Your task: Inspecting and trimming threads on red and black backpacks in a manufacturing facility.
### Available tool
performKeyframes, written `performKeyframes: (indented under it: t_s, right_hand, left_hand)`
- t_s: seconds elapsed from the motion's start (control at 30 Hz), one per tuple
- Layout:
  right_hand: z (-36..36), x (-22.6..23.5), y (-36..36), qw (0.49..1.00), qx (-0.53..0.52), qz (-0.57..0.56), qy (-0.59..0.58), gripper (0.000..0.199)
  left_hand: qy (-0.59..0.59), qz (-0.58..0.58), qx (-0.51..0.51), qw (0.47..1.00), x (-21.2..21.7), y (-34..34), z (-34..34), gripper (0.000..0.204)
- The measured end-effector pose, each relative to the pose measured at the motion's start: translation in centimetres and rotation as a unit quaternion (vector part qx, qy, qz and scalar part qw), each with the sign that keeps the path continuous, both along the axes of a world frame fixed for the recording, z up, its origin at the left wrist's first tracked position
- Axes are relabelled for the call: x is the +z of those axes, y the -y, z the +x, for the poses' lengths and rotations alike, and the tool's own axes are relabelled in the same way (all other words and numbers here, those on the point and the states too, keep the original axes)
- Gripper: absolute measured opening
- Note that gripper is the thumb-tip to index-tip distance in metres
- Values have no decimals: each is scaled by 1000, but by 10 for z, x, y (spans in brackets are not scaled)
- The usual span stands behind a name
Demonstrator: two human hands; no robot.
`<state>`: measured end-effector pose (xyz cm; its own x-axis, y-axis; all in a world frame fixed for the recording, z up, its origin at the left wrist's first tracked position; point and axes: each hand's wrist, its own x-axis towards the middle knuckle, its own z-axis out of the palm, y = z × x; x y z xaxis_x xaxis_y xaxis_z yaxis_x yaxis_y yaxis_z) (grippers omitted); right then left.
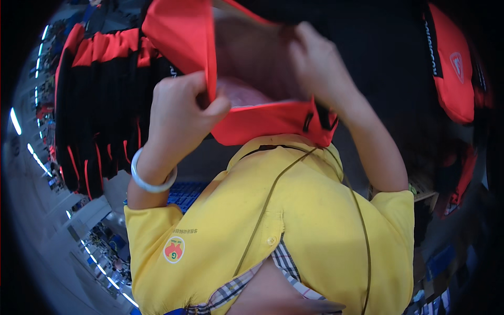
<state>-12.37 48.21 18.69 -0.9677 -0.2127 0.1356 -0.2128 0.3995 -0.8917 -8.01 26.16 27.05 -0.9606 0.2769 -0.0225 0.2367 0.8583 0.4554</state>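
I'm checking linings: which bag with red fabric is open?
The middle red bag, gripped by the left hand: its interior shows. The left-side stack and far-right bag show only outsides.

That soft, boxy red fabric bag (pixel 260 124) is up off any surface at waist height, mouth gaping wide, so I can see right in. Greyish lining (pixel 257 55) in there, plus a shiny pale patch by the near rim. Little black strap loop (pixel 332 122) at its near right corner, too.

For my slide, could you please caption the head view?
Left hand grips an open red fabric bag; right hand at its mouth.
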Motion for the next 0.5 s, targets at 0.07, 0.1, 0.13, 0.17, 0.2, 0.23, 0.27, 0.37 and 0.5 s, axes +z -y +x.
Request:
performKeyframes:
  t_s: [0.07, 0.1, 0.13, 0.17, 0.2, 0.23, 0.27, 0.37, 0.5]
  right_hand:
    - [-4, -2, 18, 999, -40, 8, 13, 33]
    - [6, -4, 30, 994, -52, 55, -84, 38]
    - [20, -6, 43, 981, -56, 109, -150, 45]
    - [43, -7, 51, 984, 40, 99, -146, 53]
    - [59, -11, 69, 970, 134, 91, -183, 54]
    - [76, -16, 77, 937, 327, 47, -113, 55]
    - [94, -20, 92, 927, 302, 88, -203, 53]
    - [109, -38, 99, 895, 443, 47, -31, 36]
    - [101, -39, 82, 874, 484, 39, -23, 28]
  left_hand:
    - [14, 20, 54, 998, 6, 16, 23, 20]
    - [7, 25, 75, 997, 5, 22, 32, 17]
    - [41, -3, 163, 986, 6, 29, 39, 13]
    - [22, 6, 161, 987, 4, 33, 43, 13]
    - [-153, 1, 163, 975, 2, 36, 46, 14]
    - [-327, -8, 141, 934, 0, 39, 45, 17]
    - [-367, 27, 103, 924, -1, 39, 48, 26]
    - [-364, -49, 56, 928, -3, 52, 37, 32]
    - [-265, -75, 160, 948, -19, 83, 21, 53]
